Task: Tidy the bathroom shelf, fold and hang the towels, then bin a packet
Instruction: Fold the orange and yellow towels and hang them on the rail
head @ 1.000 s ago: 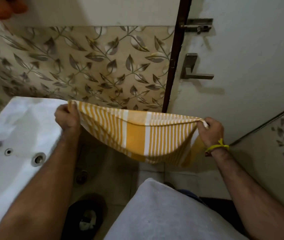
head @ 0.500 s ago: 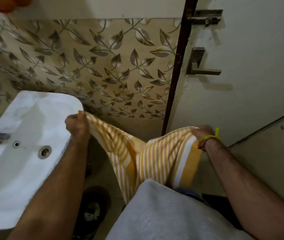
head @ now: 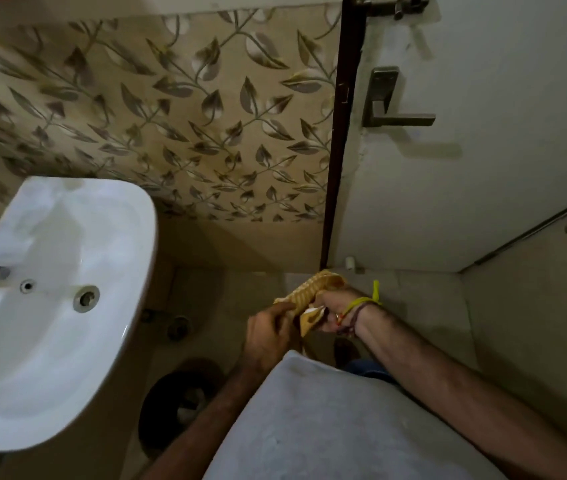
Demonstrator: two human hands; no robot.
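Both hands meet at the waist: left hand [head: 268, 336] and right hand [head: 335, 311] each curl around the bunched striped towel [head: 313, 289], sink [head: 67, 341] at nine o'clock. Risk, I'd judge: corners misalign or slip, leaving a lopsided fold, lower cloth dragging toward the floor.

— The towel [head: 313, 294] looks like woven cloth, matt, with a ribbed yellow-and-white stripe.

— And the sink [head: 77, 306]?

— Glossy white ceramic, smooth; its drain ring [head: 86, 298] is shiny metal.

— The door handle [head: 392, 105]?

— Brushed metal, dull grey. The wall tiles [head: 178, 109] have a smooth, faintly satin face with a leaf print; the shirt [head: 327, 420] is soft matt cloth.
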